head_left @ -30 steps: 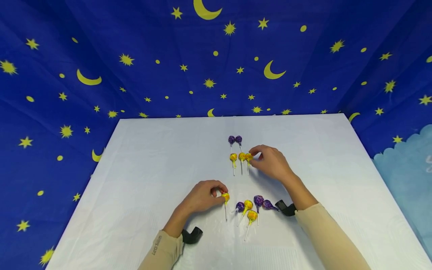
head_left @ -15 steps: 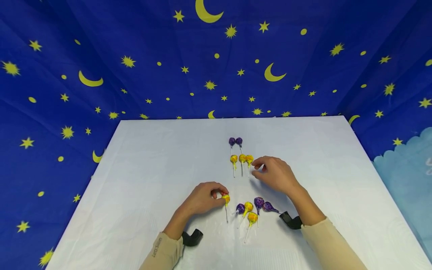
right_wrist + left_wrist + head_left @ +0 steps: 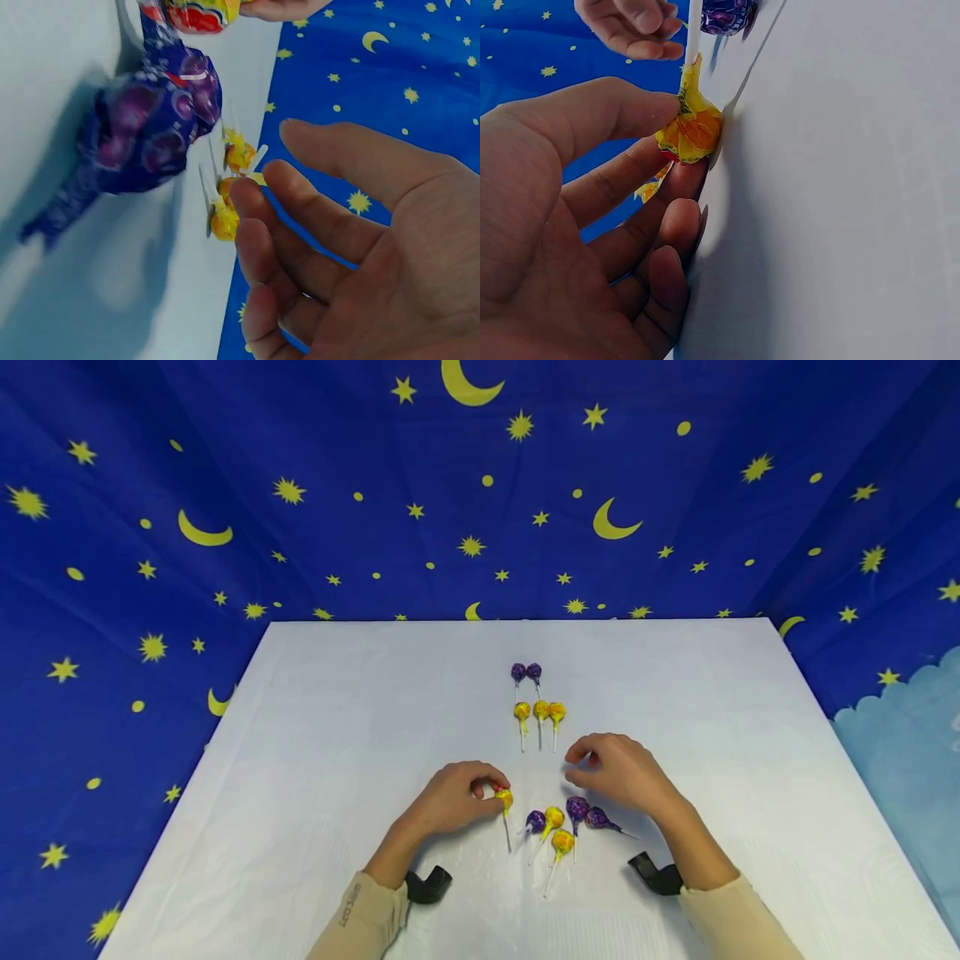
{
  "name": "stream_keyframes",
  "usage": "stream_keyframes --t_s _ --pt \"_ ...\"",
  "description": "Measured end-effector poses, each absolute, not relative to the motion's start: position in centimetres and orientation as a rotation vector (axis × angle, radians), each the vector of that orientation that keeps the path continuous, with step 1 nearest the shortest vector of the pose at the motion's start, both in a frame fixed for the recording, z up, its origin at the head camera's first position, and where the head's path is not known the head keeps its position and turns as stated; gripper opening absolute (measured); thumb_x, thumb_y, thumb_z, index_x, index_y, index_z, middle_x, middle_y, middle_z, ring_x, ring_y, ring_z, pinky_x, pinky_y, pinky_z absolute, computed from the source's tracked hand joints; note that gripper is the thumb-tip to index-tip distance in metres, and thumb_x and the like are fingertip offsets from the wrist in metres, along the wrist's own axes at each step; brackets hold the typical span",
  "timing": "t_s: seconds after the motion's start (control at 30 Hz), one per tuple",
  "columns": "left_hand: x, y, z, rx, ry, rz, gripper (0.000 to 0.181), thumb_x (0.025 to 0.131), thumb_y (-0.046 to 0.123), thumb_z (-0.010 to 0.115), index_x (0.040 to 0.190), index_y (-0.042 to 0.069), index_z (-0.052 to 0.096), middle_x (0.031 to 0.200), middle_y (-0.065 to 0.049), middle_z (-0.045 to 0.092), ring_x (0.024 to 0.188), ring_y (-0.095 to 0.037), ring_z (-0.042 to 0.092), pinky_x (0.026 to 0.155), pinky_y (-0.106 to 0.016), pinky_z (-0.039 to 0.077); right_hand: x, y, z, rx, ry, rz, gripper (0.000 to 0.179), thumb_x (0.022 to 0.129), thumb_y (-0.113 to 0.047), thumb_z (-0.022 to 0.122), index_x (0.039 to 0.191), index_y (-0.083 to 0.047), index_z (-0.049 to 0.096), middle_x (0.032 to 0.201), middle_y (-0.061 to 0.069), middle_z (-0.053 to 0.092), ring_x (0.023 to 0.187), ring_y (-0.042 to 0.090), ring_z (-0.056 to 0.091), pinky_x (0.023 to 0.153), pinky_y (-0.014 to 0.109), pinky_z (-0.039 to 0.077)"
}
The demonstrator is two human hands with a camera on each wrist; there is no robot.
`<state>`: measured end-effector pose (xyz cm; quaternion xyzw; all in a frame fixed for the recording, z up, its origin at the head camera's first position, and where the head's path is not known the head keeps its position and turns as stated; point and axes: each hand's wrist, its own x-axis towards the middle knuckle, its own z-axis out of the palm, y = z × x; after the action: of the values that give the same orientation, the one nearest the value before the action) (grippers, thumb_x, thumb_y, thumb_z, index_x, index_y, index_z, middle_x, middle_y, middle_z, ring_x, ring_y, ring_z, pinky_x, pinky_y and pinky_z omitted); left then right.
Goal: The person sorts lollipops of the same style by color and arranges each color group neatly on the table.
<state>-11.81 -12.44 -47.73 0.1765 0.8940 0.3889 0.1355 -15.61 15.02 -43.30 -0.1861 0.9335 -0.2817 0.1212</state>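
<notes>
My left hand [image 3: 459, 797] pinches a yellow lollipop [image 3: 694, 133] by its wrapped head between thumb and finger, its stick pointing toward me in the head view. My right hand [image 3: 622, 770] hovers with loosely bent fingers, holding nothing, just behind the loose pile. That pile has purple lollipops [image 3: 577, 808] and yellow lollipops [image 3: 562, 842] lying at mixed angles. Farther back, three yellow lollipops [image 3: 542, 711] lie side by side in a row. Behind them are two purple lollipops [image 3: 518, 672], heads touching or nearly so. A large purple wrapper [image 3: 150, 124] shows close up in the right wrist view.
Everything lies on a white-covered table [image 3: 360, 693]. A blue cloth [image 3: 337, 460] with yellow moons and stars hangs behind and at the sides. Black wrist mounts [image 3: 429, 885] sit under both forearms, the right one near the loose lollipops.
My right hand has let go of the rightmost yellow lollipop in the row and drawn back toward me, over the loose pile. The left hand stays put with its lollipop.
</notes>
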Motion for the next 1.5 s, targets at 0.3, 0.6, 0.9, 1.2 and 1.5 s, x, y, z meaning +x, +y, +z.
stream_keyframes --t_s 0.3,0.6,0.9,1.2,1.5 --pt "-11.9 -12.3 -47.7 0.514 2.605 1.098 0.017 0.085 0.031 0.072 0.102 0.026 0.071 0.080 0.015 0.058 0.067 -0.007 0.050 0.062 -0.027 0.041 -14.0 15.7 -43.8 -0.552 2.662 -0.835 0.023 0.081 -0.031 0.076 0.097 -0.016 0.071 0.082 -0.010 0.059 0.072 0.010 0.052 0.064 0.033 0.043" --pt "-11.8 -12.3 -47.6 0.520 2.611 1.089 0.018 0.085 0.030 0.072 0.102 0.026 0.071 0.079 0.015 0.058 0.068 -0.007 0.050 0.063 -0.027 0.041 -13.1 15.9 -44.5 -0.512 2.628 -0.830 0.025 0.078 -0.034 0.079 0.095 -0.019 0.070 0.081 -0.008 0.058 0.071 0.011 0.050 0.064 0.033 0.041" --pt "-11.8 -12.3 -47.7 0.532 2.617 1.095 0.018 0.085 0.031 0.072 0.102 0.024 0.070 0.080 0.014 0.057 0.069 -0.007 0.050 0.065 -0.028 0.041 -12.5 15.6 -44.9 -0.488 2.645 -0.783 0.026 0.073 -0.030 0.083 0.091 -0.020 0.068 0.077 -0.008 0.055 0.068 0.012 0.048 0.062 0.033 0.040" --pt "-11.9 -12.2 -47.7 0.529 2.636 1.078 0.017 0.085 0.031 0.072 0.100 0.025 0.068 0.079 0.013 0.057 0.068 -0.007 0.050 0.063 -0.028 0.041 -12.4 15.6 -45.2 -0.457 2.638 -0.795 0.024 0.074 -0.028 0.083 0.091 -0.018 0.068 0.078 -0.009 0.056 0.069 0.010 0.050 0.065 0.033 0.042" --pt "-12.1 -12.1 -47.9 0.503 2.635 1.162 0.017 0.086 0.028 0.071 0.101 0.023 0.069 0.077 0.009 0.058 0.062 -0.008 0.049 0.058 -0.027 0.042 -12.5 15.5 -45.3 -0.472 2.628 -0.825 0.021 0.074 -0.027 0.083 0.087 -0.017 0.069 0.077 -0.008 0.056 0.070 0.011 0.049 0.066 0.033 0.041"
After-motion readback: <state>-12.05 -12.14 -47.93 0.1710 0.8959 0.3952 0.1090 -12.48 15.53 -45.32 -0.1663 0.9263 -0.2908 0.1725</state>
